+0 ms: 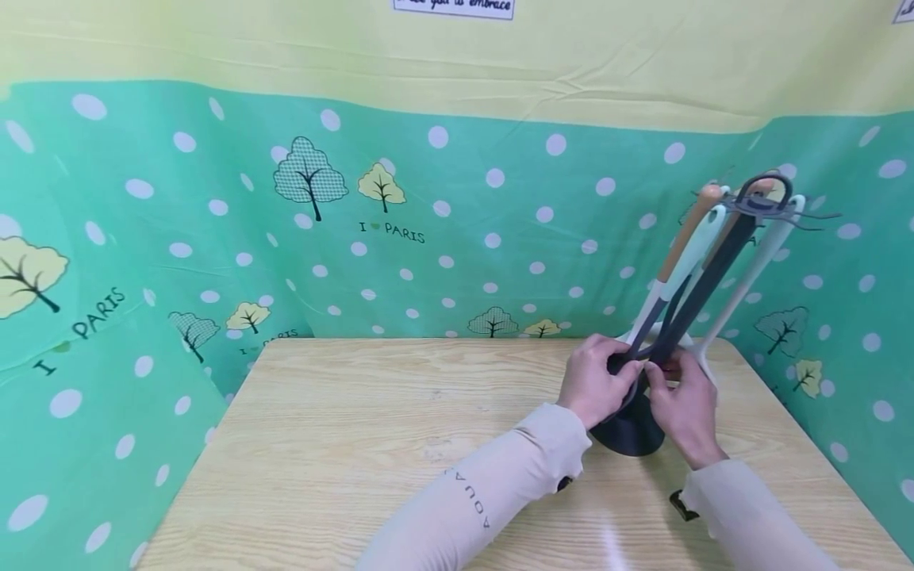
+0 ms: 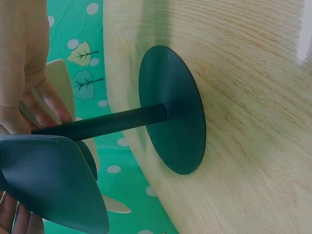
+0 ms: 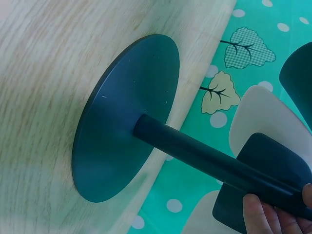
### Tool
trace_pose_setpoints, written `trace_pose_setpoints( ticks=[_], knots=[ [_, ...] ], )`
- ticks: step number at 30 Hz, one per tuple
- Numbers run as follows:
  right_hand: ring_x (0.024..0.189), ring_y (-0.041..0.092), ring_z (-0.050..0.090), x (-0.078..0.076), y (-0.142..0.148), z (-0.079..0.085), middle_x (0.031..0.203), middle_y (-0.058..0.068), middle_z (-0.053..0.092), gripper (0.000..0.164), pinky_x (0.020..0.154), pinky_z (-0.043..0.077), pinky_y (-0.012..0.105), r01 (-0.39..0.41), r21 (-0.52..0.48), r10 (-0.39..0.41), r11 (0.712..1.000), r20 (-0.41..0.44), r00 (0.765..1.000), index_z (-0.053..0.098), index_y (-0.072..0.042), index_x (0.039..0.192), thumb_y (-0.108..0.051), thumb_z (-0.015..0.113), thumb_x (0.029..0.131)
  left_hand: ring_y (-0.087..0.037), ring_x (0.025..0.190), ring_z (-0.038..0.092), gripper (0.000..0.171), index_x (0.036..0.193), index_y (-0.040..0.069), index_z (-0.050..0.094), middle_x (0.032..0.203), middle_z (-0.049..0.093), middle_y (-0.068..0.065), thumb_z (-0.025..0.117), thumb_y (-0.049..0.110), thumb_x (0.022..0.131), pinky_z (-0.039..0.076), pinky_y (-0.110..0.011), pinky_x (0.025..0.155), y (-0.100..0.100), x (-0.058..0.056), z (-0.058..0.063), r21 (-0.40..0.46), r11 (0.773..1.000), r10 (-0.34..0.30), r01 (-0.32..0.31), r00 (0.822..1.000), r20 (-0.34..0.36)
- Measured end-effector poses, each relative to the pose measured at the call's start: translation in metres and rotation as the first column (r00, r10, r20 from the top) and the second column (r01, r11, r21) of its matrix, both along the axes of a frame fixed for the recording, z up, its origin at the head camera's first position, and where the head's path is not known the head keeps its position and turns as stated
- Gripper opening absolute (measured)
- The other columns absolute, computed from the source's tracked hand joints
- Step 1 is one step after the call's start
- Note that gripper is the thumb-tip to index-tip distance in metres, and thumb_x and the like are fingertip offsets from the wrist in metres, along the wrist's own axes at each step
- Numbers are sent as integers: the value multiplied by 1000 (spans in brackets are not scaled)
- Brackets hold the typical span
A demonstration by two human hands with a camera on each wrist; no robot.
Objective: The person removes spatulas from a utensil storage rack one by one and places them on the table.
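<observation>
A black utensil stand (image 1: 628, 432) has its round base on the tabletop and a pole rising from it. Several kitchen utensils hang head-down from its top rack (image 1: 760, 208); some handles are pale green, others brown-tipped. My left hand (image 1: 596, 381) grips the pole from the left, just above the base in the head view. Opposite it, my right hand (image 1: 685, 404) holds the same pole, its fingertips (image 3: 258, 214) curled against it. A dark utensil head (image 2: 53, 180) partly hides the hands in the left wrist view. Beside the pole hangs a dark flat blade (image 3: 263, 183).
The light wooden table (image 1: 357, 444) extends far to the left of the stand. Green dotted cloth (image 1: 464, 214) hangs behind it and along both sides. Pale utensil heads (image 3: 258, 117) hang close around the pole.
</observation>
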State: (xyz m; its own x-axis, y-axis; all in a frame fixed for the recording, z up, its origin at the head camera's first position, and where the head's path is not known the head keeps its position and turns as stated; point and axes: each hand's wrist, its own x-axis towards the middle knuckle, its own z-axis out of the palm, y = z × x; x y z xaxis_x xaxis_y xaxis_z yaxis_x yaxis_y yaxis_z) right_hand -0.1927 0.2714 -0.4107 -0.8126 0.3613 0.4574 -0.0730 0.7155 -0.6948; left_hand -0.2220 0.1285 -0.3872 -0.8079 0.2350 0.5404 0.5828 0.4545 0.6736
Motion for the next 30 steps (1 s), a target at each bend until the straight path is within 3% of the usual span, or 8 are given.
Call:
trace_pose_setpoints(
  ticks=[9,30],
  knots=[
    [87,29,62,-1,-5,0,96,18,63,24,62,40,8,-13,3,14,1000,-22,1000,57,2,111,-12,59,92,-4,89,60,24,107,13,72,98,63,5,72,24,86,42,-7,80,-6,1,1,0,1000,6,-6,1000,4],
    [92,31,61,-1,-15,1,101,18,62,25,64,42,12,-38,0,38,999,24,999,55,0,115,-16,56,95,-3,89,59,24,106,13,72,99,64,5,72,25,86,42,-8,81,-15,-1,0,-5,1000,22,-22,1000,-15]
  ],
)
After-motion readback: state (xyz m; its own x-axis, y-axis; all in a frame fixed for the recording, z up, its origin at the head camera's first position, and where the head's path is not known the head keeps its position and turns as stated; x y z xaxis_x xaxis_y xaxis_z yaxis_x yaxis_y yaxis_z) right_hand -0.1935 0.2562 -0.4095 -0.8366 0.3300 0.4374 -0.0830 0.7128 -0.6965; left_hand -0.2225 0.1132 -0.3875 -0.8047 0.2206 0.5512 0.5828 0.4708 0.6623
